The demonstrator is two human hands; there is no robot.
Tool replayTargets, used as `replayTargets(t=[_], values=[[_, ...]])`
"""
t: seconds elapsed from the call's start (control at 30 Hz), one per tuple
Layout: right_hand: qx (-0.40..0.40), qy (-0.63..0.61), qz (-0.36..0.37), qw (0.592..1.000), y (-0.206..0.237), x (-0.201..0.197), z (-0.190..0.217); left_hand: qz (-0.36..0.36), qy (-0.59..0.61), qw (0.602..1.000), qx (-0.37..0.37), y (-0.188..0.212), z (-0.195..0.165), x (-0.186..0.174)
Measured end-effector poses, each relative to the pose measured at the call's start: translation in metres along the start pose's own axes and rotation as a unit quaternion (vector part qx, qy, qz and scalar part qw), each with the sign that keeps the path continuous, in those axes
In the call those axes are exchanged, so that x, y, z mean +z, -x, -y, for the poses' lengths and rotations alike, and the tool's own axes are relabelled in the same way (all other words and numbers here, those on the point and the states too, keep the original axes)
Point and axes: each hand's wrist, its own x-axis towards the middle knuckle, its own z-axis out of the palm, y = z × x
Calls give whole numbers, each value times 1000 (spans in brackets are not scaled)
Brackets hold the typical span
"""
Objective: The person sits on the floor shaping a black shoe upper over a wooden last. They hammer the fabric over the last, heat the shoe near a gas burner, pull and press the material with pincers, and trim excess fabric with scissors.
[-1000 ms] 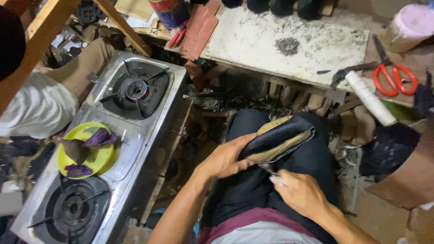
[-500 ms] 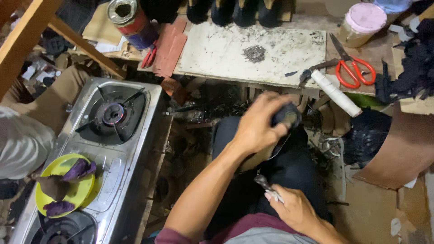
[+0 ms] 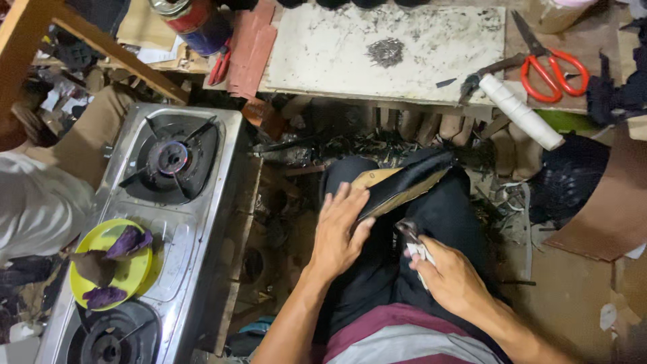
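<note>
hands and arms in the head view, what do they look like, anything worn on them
Both arms are bare from the elbow down: no sleeves, gloves, watch or rings visible on the left hand or the right hand. A maroon and grey striped shirt shows at the waist.

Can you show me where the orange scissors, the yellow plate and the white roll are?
Scissors [image 3: 563, 73], head view, on the orange handles.
Plate [image 3: 138, 271], head view, on its bare yellow rim.
White roll [image 3: 520, 111], head view, on the middle of its side.
</note>
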Motion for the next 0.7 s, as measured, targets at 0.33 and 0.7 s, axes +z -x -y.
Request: replayTargets(t=[0.33, 0.7], values=[[-176, 195, -74, 962, -8, -9, 60, -41, 43, 998, 33, 4, 4, 10], [-109, 334, -68, 934, -9, 1, 55, 33, 100, 994, -20, -1, 10, 2]])
